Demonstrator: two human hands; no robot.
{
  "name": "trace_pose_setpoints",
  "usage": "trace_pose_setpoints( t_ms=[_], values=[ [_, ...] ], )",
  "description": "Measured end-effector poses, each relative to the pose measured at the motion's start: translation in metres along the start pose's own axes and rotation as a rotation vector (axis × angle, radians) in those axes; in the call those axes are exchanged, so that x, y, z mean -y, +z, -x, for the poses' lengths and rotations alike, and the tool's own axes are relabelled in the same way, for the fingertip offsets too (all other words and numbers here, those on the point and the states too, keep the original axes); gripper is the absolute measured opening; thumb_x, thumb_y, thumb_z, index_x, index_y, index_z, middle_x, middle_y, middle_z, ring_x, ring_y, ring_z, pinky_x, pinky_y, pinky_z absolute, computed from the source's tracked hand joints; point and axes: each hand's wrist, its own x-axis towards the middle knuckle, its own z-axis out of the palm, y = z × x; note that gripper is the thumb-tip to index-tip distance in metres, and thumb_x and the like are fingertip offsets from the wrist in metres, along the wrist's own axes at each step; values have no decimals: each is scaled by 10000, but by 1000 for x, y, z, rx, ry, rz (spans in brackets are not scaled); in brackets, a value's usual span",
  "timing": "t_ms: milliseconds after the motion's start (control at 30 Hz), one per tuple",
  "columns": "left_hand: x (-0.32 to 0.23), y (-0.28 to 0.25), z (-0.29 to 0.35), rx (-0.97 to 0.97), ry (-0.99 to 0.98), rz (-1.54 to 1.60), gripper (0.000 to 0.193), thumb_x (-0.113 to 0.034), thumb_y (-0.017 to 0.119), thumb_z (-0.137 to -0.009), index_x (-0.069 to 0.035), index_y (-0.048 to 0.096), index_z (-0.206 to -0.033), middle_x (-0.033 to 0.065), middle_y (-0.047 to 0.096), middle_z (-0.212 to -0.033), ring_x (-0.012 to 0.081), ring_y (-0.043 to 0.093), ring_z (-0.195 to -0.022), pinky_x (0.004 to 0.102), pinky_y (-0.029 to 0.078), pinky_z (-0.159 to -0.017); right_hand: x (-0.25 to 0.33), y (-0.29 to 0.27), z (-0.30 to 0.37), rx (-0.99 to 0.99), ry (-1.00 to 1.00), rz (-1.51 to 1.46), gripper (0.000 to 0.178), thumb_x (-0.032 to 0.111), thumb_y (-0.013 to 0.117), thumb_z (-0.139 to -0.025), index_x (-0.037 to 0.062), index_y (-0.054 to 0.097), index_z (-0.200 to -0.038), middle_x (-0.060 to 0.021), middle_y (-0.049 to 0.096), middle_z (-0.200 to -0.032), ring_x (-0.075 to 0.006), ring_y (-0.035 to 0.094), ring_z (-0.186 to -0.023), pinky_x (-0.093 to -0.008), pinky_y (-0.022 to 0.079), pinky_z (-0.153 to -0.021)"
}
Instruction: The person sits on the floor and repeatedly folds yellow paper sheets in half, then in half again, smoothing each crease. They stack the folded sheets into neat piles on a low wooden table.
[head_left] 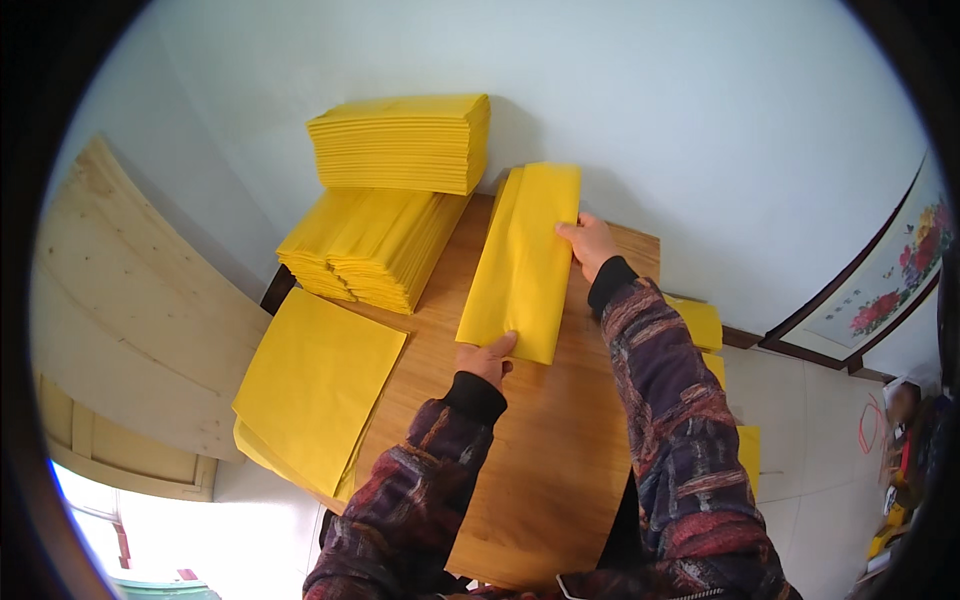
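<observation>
A long folded yellow paper sheet (525, 260) lies on the wooden table (545, 460), running from the wall toward me. My left hand (486, 358) pinches its near end with the thumb on top. My right hand (590, 244) presses on its right edge near the far end, fingers flat. Both sleeves are dark with a patterned weave.
A tall neat stack of folded yellow paper (402, 142) stands at the back against the wall, with a slanted stack (370, 248) in front of it. Flat yellow sheets (315, 385) overhang the table's left edge. More yellow sheets (700, 325) lie at the right. Wooden boards (130, 300) lean at left.
</observation>
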Motion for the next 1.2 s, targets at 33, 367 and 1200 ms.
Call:
trace_pose_setpoints(
  t_ms=[33, 367, 1200],
  values=[
    [1, 2, -5, -4, -13, -14, 224, -57, 659, -825, -122, 569, -1019, -25, 610, -877, 105, 562, -715, 250, 389, -520, -3, 2, -8, 3, 7, -34, 305, 84, 603, -852, -67, 551, -1111, -127, 634, -988, -216, 614, -870, -320, 486, -775],
    [6, 3, -27, -11, 80, -111, 203, -153, 715, -812, -45, 579, -917, 29, 595, -716, 114, 521, -467, 229, 371, -392, -15, 12, -34, 34, 37, 0, 289, 74, 575, -879, -62, 531, -1130, -131, 612, -1041, -213, 613, -912, -318, 507, -782],
    [35, -150, 186, 406, -81, -125, 552, 17, 667, -808, 2, 451, -1316, 112, 571, -1246, 213, 531, -1159, 353, 421, -980, -44, -4, 299, 34, 248, -489, 358, 47, 645, -831, 3, 543, -1171, -58, 603, -1147, -151, 566, -1048, -289, 435, -919]
  ],
)
